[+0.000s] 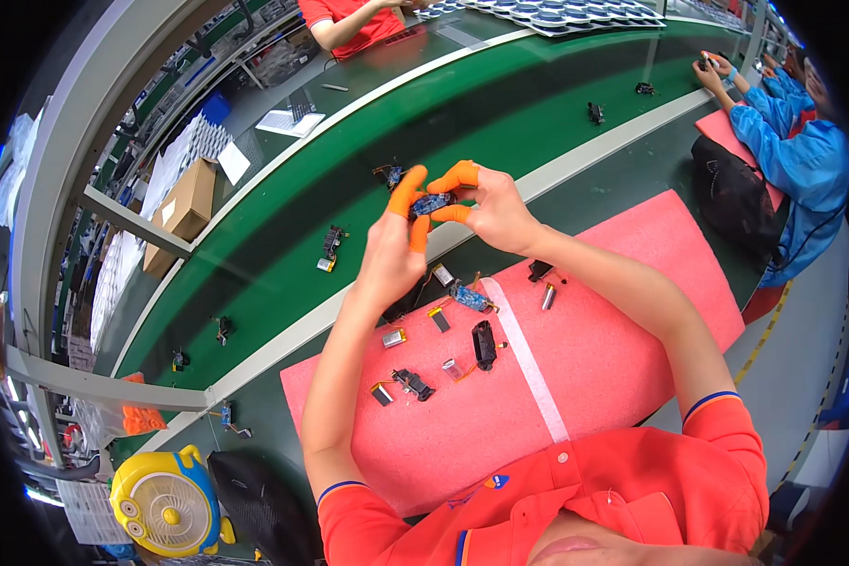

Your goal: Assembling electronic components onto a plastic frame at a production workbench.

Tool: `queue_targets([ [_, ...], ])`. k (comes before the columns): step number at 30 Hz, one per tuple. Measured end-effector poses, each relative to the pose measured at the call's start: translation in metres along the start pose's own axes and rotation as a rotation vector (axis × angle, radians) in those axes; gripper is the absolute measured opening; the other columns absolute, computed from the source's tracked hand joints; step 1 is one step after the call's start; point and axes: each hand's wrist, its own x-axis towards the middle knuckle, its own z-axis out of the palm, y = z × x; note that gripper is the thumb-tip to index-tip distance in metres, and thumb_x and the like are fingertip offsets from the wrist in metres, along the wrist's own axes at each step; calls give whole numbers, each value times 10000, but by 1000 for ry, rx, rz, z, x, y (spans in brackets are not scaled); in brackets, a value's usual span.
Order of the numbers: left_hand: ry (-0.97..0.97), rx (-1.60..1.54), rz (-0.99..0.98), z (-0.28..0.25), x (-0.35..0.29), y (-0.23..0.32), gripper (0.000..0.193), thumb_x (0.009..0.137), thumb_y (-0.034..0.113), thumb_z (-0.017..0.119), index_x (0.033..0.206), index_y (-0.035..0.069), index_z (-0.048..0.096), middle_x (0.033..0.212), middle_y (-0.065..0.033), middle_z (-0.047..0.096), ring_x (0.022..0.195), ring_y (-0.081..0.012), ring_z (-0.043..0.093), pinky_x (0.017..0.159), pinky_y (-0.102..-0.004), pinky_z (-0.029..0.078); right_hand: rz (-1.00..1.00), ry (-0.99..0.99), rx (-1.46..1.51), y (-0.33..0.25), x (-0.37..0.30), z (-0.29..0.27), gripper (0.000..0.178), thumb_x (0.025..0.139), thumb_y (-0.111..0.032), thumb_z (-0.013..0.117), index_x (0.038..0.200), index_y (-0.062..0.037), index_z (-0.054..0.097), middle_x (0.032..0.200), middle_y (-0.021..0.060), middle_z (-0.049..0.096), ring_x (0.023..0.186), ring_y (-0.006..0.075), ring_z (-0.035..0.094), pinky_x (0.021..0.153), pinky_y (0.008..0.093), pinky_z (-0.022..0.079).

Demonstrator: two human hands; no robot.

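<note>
Above the green conveyor, a small blue circuit board [431, 205] is pinched between both hands. Orange finger cots cover the thumb and forefinger of my left hand [394, 247], closed on the board's left side. From the right, my right hand [498, 212] grips it between thumb and forefinger, also in orange cots. Below them, a pink foam mat [623, 283] carries another blue circuit board [472, 298], a black housing [484, 345], a small black assembly [412, 384] and several small silver battery packs, among them one battery pack [394, 338] near my left forearm.
Along the green conveyor belt [283, 288] lie several small assemblies, one assembly [331, 247] left of my hands. A pale rail [264, 363] separates belt and bench. A yellow fan [170, 505] stands lower left. Co-workers sit at right, near a black bag [736, 198], and across the belt.
</note>
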Motion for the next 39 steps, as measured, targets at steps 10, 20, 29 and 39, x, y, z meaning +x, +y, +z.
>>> queue_targets([
  [10, 312, 233, -244, -38, -5, -58, 531, 802, -1, 570, 1305, 31, 403, 1030, -139, 611, 828, -196, 623, 712, -302, 513, 113, 7, -812, 34, 48, -15, 363, 691, 6, 684, 1041, -10, 590, 1048, 134, 593, 918, 256, 585, 808, 365, 478],
  [20, 192, 246, -294, -32, -11, -98, 468, 756, 68, 624, 1208, 21, 510, 1036, -169, 570, 810, -274, 611, 740, -356, 500, -333, -468, -1280, 78, 89, 35, 387, 629, -54, 725, 1008, -46, 646, 1046, 125, 608, 952, 306, 575, 816, 363, 470],
  [29, 370, 154, -201, 4, -4, -18, 479, 758, -15, 636, 1213, -19, 487, 1018, -147, 528, 922, -251, 582, 765, -303, 498, 392, 87, -6, -4, 39, 34, 303, 694, -121, 735, 941, 21, 631, 927, 95, 627, 772, 199, 643, 664, 304, 515],
  [39, 212, -441, -62, -20, 2, -8, 425, 798, -136, 542, 1200, -4, 521, 1093, -88, 574, 966, -158, 571, 881, -286, 462, 491, -235, 145, -17, 19, 8, 225, 826, -177, 635, 923, 26, 620, 784, 81, 620, 754, 147, 628, 632, 249, 508],
])
